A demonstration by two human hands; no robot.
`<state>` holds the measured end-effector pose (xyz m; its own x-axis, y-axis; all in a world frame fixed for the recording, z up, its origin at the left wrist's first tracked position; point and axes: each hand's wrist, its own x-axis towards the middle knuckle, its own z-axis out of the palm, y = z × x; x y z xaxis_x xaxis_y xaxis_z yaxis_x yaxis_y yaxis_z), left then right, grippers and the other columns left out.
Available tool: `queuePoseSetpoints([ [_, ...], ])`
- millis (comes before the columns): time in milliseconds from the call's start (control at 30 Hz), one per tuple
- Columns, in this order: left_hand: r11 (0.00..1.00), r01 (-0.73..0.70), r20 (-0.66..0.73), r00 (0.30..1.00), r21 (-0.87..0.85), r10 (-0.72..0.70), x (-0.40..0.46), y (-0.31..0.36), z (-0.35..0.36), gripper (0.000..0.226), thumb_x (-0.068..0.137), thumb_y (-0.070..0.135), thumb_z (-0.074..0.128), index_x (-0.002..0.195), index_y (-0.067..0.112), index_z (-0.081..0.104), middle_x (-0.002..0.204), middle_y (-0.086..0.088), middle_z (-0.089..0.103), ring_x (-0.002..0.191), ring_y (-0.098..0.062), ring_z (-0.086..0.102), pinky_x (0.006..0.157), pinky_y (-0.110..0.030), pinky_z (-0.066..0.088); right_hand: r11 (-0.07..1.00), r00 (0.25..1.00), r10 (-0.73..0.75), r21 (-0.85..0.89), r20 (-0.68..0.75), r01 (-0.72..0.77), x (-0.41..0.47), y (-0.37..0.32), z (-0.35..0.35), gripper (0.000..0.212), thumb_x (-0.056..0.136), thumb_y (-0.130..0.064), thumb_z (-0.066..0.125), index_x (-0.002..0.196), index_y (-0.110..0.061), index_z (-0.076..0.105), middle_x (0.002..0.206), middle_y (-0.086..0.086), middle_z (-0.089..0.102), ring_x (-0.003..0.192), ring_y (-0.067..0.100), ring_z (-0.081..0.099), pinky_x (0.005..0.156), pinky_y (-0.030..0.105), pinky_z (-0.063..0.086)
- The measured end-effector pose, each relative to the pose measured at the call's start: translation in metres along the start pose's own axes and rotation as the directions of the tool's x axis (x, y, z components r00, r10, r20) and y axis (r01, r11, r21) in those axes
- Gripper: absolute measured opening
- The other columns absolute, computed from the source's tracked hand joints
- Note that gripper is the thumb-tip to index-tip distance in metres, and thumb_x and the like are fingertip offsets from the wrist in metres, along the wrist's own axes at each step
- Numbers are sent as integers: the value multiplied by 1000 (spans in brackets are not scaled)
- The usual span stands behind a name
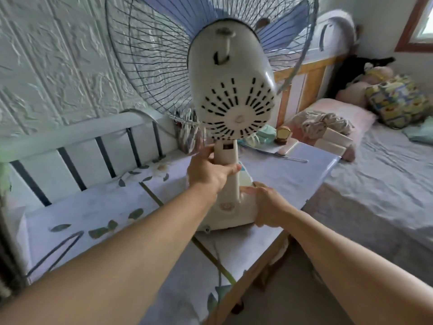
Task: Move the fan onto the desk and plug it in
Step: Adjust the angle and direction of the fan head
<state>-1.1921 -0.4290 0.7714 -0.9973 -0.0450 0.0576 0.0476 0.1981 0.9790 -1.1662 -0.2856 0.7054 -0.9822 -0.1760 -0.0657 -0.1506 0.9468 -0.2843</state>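
A white table fan [230,99] with blue blades and a wire cage stands upright on the desk [293,174], seen from its back. My left hand [208,171] is wrapped around the fan's neck just below the motor housing. My right hand [267,206] grips the right side of the fan's base [230,218]. The desk has a pale cloth with a leaf print. A dark cord [54,250] loops across the desk at the lower left; its plug is not visible.
A white slatted rail [77,146] runs along the desk's far side against a textured white wall. Small items, including a phone [287,147] and a gold trinket [282,134], sit at the desk's far end. A bed [386,179] with pillows lies to the right.
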Motion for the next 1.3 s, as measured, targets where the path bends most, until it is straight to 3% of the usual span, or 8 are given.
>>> queuePoseSetpoints([
  [167, 997, 25, -176, 984, 72, -12, -8, 4, 24, 42, 58, 29, 87, 91, 31, 61, 102, 2, 74, 80, -14, 61, 79, -27, 51, 1000, 998, 11, 0, -55, -11, 1, 12, -10, 68, 73, -3, 65, 135, -22, 46, 126, 8, 49, 114, 27, 50, 87, 26, 38],
  [333, 993, 31, -193, 981, 117, -7, -11, 6, 29, 44, 61, 33, 85, 99, 26, 63, 105, 4, 72, 84, -15, 62, 79, -27, 49, 1000, 999, -7, 23, -42, 8, 2, 17, -9, 71, 76, 1, 61, 141, -18, 39, 140, 13, 42, 126, 31, 42, 101, 35, 35],
  [467, 990, 65, -138, 989, 128, -47, -12, 7, 23, 46, 62, 32, 84, 103, 25, 63, 108, 4, 70, 85, -15, 58, 81, -28, 49, 998, 999, 50, 49, -18, -49, -3, 11, -8, 67, 83, 0, 54, 144, -18, 33, 146, 14, 32, 131, 33, 36, 104, 39, 36],
  [700, 977, 210, 78, 974, 29, -212, -19, 26, -7, 56, 78, 11, 72, 129, 18, 51, 124, -2, 63, 113, -23, 59, 98, -39, 48, 916, 968, 248, 333, -36, -222, -25, -14, -49, 110, 68, -26, 79, 150, -22, 5, 155, 10, 17, 140, 29, 23, 107, 39, 32],
  [867, 964, 257, 102, 963, -66, -250, -32, 53, -39, 61, 82, 6, 65, 138, 19, 43, 132, -7, 57, 116, -25, 57, 86, -33, 48, 837, 946, 311, 499, -96, -224, -51, -40, -92, 119, 62, -43, 82, 150, -21, 5, 155, 9, 24, 141, 25, 25, 112, 41, 28],
  [1000, 960, 258, 155, 959, -113, -239, -40, 79, -61, 55, 84, -1, 62, 134, 13, 46, 135, -12, 56, 105, -24, 58, 58, -19, 38, 778, 925, 359, 587, -126, -222, -71, -65, -119, 114, 60, -46, 82, 147, -24, 12, 151, 7, 32, 137, 24, 33, 109, 44, 35],
  [1133, 956, 262, 173, 956, -129, -239, -39, 88, -70, 49, 84, -6, 58, 131, 4, 48, 134, -20, 55, 125, -32, 53, 57, -16, 39, 649, 884, 420, 749, -206, -134, -84, -89, -134, 99, 58, -40, 85, 137, -27, 27, 139, 6, 42, 128, 22, 42, 103, 40, 40],
  [1300, 970, 239, 303, 928, -36, -217, -21, 89, -75, 49, 89, 11, 56, 136, 11, 44, 133, -14, 55, 96, -21, 53, 62, -23, 42, 495, 750, 563, 868, -346, 29, -81, -124, -141, 116, 48, -42, 86, 140, -34, 16, 133, 0, 48, 125, 20, 46, 104, 40, 41],
])
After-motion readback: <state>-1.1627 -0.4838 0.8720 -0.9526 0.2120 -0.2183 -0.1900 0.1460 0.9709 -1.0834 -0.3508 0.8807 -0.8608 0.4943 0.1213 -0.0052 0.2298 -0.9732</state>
